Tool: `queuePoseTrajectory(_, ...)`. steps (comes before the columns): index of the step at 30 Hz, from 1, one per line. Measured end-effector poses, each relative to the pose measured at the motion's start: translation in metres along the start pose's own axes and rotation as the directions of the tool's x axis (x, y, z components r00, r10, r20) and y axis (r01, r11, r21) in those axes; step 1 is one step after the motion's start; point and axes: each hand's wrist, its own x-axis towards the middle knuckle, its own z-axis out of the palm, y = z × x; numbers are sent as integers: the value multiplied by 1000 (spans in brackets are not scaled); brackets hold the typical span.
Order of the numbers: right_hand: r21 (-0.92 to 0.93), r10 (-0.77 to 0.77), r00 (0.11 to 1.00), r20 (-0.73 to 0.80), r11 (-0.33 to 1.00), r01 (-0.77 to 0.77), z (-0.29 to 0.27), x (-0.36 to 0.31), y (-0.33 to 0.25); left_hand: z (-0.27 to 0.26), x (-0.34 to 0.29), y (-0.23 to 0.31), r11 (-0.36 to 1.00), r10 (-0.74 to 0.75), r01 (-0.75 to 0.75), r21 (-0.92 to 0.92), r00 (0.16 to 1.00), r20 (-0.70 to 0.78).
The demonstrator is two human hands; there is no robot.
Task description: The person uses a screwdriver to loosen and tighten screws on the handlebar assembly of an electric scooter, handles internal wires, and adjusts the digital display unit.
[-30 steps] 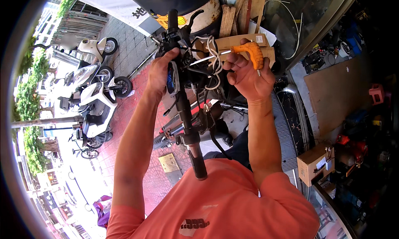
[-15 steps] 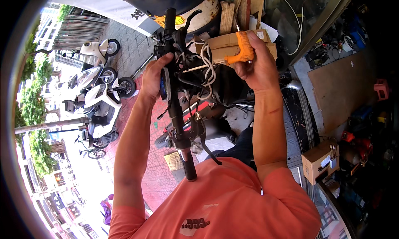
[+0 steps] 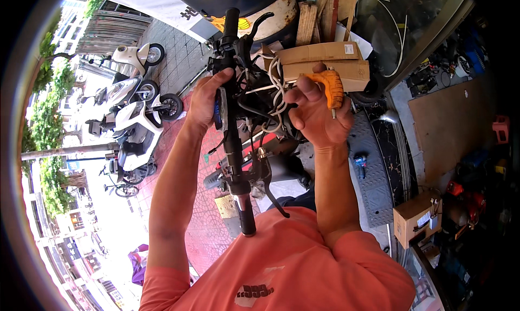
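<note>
A black handlebar [image 3: 233, 143] runs from the upper middle toward my shirt, with brake levers at both ends. My left hand [image 3: 206, 99] is closed on its middle, thumb over the bar, beside a flat dark unit with a blue face [image 3: 219, 115]. My right hand [image 3: 320, 113] has its fingers bent around an orange T-handle screwdriver [image 3: 334, 89], the palm partly turned up and the grip looser. The screwdriver's thin shaft points left into the wiring; its tip is hidden. Pale looped cables [image 3: 277, 89] hang by the shaft.
Behind the handlebar lie a cardboard box [image 3: 325, 56], wood pieces [image 3: 306, 25] and a rusty drum [image 3: 276, 18]. A blue tool [image 3: 360, 164] lies on a metal plate [image 3: 374, 186] at right. Parked scooters [image 3: 135, 113] stand at left. Another box [image 3: 417, 216] sits at lower right.
My right hand has dropped and turned, and the orange handle has rotated with its projecting end now downward. My left hand stays on the handlebar. The view has shifted slightly.
</note>
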Motion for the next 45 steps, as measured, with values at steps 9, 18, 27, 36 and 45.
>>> queuePoseTrajectory(9, -616, -97, 729, -678, 616, -492, 56, 44, -42, -6, 0, -7, 1000, -18, 18, 15, 999, -47)
queuePoseTrajectory(18, 131, 87, 996, 29, 987, -91, -7, 6, -8, 2, -2, 2, 1000, 0, 0, -7, 999, -50)
queuePoseTrajectory(27, -561, -13, 762, -648, 685, -465, 47, 41, -46, -7, 0, -6, 999, 18, -17, 41, 1000, -22)
queuePoseTrajectory(36, 100, 155, 987, -43, 984, -150, 3, 8, -13, -2, -1, 2, 989, 44, -38, 143, 998, -39)
queuePoseTrajectory(45, -723, 112, 863, -493, 499, -478, 41, 49, -62, -7, 2, -7, 951, 174, -151, 269, 983, -65)
